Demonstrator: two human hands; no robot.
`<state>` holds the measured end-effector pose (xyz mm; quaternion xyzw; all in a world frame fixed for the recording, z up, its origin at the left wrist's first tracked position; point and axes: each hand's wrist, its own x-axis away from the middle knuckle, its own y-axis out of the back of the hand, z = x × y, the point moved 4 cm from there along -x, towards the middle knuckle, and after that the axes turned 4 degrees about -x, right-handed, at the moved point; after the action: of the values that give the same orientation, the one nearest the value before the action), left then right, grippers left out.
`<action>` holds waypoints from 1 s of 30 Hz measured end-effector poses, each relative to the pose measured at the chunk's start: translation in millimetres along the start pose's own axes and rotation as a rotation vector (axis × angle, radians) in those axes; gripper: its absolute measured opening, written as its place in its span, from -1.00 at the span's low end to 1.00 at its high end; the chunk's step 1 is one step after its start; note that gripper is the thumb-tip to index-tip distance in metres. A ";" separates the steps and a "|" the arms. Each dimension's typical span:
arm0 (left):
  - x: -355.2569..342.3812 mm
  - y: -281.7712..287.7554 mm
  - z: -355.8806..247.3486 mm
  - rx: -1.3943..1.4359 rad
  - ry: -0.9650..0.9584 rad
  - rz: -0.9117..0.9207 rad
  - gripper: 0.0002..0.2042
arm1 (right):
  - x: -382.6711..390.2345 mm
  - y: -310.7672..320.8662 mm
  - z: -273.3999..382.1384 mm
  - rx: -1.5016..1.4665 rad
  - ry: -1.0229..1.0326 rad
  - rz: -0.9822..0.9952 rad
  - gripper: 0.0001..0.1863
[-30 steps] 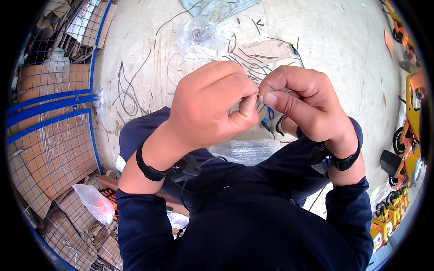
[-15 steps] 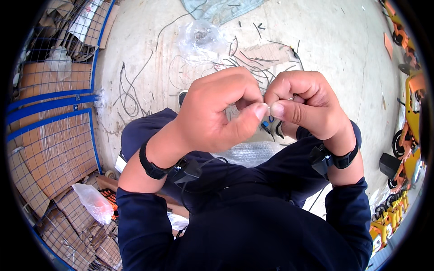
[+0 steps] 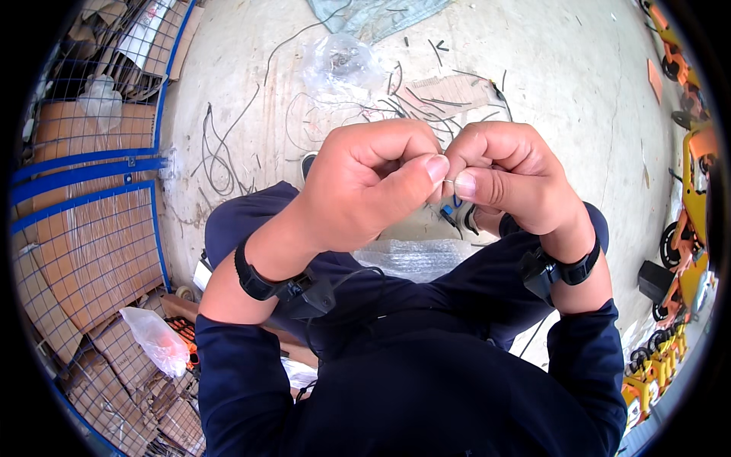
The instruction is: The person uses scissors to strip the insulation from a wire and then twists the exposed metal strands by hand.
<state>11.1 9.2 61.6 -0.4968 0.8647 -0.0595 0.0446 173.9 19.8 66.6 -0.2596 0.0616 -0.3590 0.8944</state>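
A short stretch of thin pale wire (image 3: 448, 181) shows between my two thumbs, in front of my chest. My left hand (image 3: 373, 179) pinches one end between thumb and curled forefinger. Close against it, my right hand (image 3: 506, 175) grips the other end with thumb and bent fingers. Most of the wire is hidden by the fingertips, so its length cannot be made out. Beneath the hands, between my shoes, lies a small tool with blue parts (image 3: 449, 212), partly covered by my right hand.
Cut black cable pieces (image 3: 434, 107) and a flat cardboard piece (image 3: 449, 90) lie ahead on the concrete, with a clear plastic bag (image 3: 343, 65) nearby. Bubble wrap (image 3: 415, 259) lies between my legs. A blue mesh cage (image 3: 87, 164) stands left; yellow-orange wheeled items (image 3: 689, 221) line the right.
My left thumb has risen slightly and turned against the wire, while the right hand stays nearly in place. Both hands keep their pinch.
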 end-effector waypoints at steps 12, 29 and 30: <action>-3.9 -5.0 2.3 0.127 -0.146 -0.015 -0.75 | 0.7 6.9 -3.2 -0.031 0.068 -0.072 -0.88; -4.4 3.9 -9.6 -0.519 -0.148 -0.041 -0.91 | 9.0 10.6 16.6 0.711 0.253 -0.173 -0.95; -4.6 2.9 -12.3 -0.630 -0.234 -0.056 -0.89 | 8.2 12.5 12.4 0.614 0.221 -0.179 -0.95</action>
<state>9.2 15.3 73.4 -0.5133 0.8156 0.2668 -0.0139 191.2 27.1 71.6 0.0579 0.0244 -0.4639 0.8837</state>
